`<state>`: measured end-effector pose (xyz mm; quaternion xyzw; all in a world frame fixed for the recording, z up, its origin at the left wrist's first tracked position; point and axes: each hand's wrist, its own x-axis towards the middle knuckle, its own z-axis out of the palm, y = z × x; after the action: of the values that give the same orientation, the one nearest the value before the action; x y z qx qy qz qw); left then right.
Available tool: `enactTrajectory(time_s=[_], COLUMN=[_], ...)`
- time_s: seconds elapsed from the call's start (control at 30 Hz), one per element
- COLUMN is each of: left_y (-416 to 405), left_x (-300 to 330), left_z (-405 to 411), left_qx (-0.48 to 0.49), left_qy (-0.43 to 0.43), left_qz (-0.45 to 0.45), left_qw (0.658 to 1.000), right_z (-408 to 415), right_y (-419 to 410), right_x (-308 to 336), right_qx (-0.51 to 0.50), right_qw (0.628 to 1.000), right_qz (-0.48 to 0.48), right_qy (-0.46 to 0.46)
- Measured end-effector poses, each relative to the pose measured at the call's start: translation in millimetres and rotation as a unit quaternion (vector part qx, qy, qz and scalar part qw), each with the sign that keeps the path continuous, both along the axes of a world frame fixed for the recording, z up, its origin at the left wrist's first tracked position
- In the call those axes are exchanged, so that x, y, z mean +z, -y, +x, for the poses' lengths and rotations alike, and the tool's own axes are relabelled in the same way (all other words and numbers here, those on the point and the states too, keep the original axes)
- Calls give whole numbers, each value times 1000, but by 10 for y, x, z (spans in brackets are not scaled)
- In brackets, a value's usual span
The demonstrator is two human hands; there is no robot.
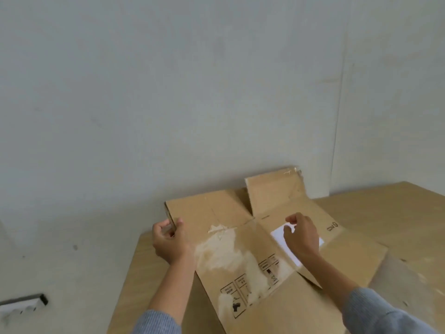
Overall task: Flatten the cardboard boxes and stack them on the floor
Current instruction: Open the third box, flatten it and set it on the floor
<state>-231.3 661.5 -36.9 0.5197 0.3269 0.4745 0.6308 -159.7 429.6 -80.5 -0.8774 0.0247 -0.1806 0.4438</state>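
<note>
A brown cardboard box (240, 256) lies flattened in front of me on a wooden surface, its flaps spread out and one far flap (272, 194) tilted up toward the wall. Torn pale patches, printed handling symbols and a white label (279, 235) mark its top face. My left hand (168, 239) grips the left edge of the far-left flap. My right hand (301, 235) hovers over the white label with fingers curled; whether it pinches anything is unclear.
The wooden tabletop (397, 213) stretches right and toward me, with its left edge (127, 273) dropping to a pale floor. A grey wall stands close behind. A white and dark object (24, 307) lies on the floor at lower left.
</note>
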Motion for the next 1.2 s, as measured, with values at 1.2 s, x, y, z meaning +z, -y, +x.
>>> enactTrajectory(time_s=[1.2], left_y=[899], left_x=[-1468], left_z=[-229], left_qx=[-261], left_qy=[-364], left_qz=[669], left_qw=[593], right_z=[-102], right_y=[721], right_x=[-1187], right_qx=[239], right_qw=[881], right_qz=[-389], right_qy=[-123])
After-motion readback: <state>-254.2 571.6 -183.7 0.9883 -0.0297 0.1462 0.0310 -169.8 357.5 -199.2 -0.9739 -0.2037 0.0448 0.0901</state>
